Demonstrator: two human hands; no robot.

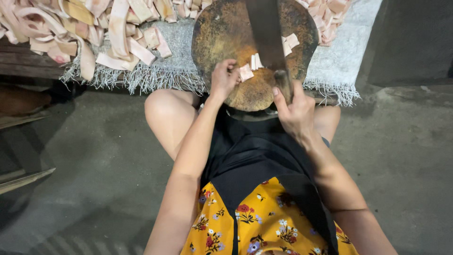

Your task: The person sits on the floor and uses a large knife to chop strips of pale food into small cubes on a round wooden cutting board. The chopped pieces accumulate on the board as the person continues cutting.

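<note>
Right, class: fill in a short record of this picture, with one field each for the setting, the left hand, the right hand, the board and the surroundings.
Setting: person seated low over a concrete floor
Left hand: pressing pale strips on the board
Right hand: gripping the handle of a big cleaver, blade lying across the board
Board: round, worn, brown
Surroundings: heap of pale cut strips on a fringed grey mat

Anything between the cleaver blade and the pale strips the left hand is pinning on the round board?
Nothing visible. The left hand presses the pale strips onto the round chopping board; the cleaver, held by the right hand, lies right beside them.
</note>
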